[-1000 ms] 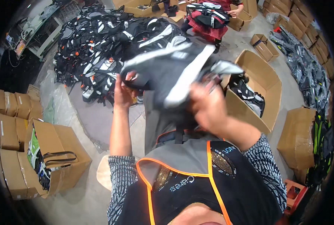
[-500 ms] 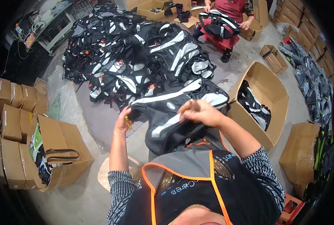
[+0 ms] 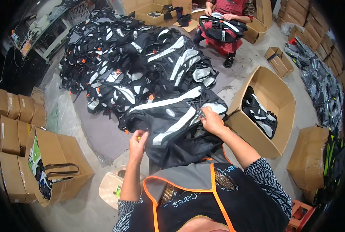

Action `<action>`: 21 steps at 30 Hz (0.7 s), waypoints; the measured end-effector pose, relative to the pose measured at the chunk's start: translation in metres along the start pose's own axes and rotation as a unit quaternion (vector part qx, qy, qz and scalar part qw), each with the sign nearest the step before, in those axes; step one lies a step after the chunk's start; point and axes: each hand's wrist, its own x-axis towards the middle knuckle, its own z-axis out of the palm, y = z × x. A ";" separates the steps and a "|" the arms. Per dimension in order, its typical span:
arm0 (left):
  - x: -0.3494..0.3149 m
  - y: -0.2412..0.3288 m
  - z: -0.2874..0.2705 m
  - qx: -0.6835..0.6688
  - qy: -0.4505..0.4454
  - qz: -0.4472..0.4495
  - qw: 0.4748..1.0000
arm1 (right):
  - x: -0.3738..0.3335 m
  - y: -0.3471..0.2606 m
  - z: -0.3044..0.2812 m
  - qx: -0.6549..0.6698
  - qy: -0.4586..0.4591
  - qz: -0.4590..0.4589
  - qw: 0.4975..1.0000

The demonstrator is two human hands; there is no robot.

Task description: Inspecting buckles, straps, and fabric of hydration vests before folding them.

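A black backpack [image 3: 170, 121] with white panels and an oval badge lies across my lap. My left hand [image 3: 138, 144] is closed at the backpack's left edge, with a small yellow object [image 3: 139, 138] showing between the fingers; its kind is hard to make out. On the other side, my right hand [image 3: 213, 120] pinches at the cord on the backpack's front, next to a white panel. Just beyond lies a large heap of similar black and white backpacks [image 3: 114, 65].
An open carton [image 3: 284, 96] with a backpack inside stands at my right. Another open carton [image 3: 70, 162] is at my left, near stacked boxes [image 3: 10, 133]. Across the floor a person [image 3: 228, 11] in a red apron handles a backpack. Plastic-wrapped goods [image 3: 321, 85] line the right side.
My right hand has come down onto the backpack's cord from above its front. My left hand has moved slightly right and lower. The other person's hand has moved onto their backpack.
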 end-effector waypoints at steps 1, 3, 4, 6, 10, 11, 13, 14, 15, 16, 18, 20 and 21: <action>0.000 -0.003 -0.001 -0.115 -0.038 -0.068 0.990 | 0.000 0.000 -0.002 0.006 -0.008 -0.004 1.000; -0.002 0.010 0.001 -0.153 -0.076 -0.063 0.983 | 0.001 0.003 -0.005 0.010 -0.008 -0.018 1.000; -0.007 0.021 0.001 -0.191 -0.108 -0.058 0.974 | 0.002 0.005 -0.006 0.016 -0.011 -0.036 0.999; -0.013 0.033 0.002 -0.266 -0.173 -0.046 0.947 | 0.002 0.007 -0.008 0.027 -0.015 -0.072 0.997; -0.018 0.031 -0.003 -0.146 -0.144 -0.026 0.978 | -0.002 -0.003 -0.011 0.027 -0.037 -0.090 0.995; -0.020 0.029 -0.005 -0.105 -0.135 -0.020 0.985 | -0.004 -0.006 -0.013 0.027 -0.045 -0.095 0.994; -0.020 0.018 -0.012 -0.193 -0.148 -0.054 0.968 | -0.006 -0.013 -0.017 0.030 -0.067 -0.096 0.993; -0.018 0.014 -0.016 -0.194 -0.147 -0.057 0.968 | -0.005 -0.016 -0.020 0.034 -0.093 -0.099 0.990; -0.017 0.010 -0.023 -0.201 -0.127 -0.057 0.970 | -0.005 -0.018 -0.023 0.038 -0.120 -0.101 0.987; -0.016 0.007 -0.031 -0.207 -0.106 -0.057 0.971 | -0.006 -0.020 -0.026 0.043 -0.148 -0.103 0.983; -0.016 0.010 -0.048 -0.208 -0.051 -0.045 0.976 | -0.012 -0.026 -0.028 0.056 -0.178 -0.128 0.974; -0.014 0.006 -0.083 -0.200 -0.070 -0.050 0.976 | -0.028 -0.038 -0.023 0.086 -0.221 -0.178 0.955; -0.014 0.003 -0.092 -0.194 -0.100 -0.041 0.975 | -0.036 -0.043 -0.019 0.103 -0.242 -0.202 0.943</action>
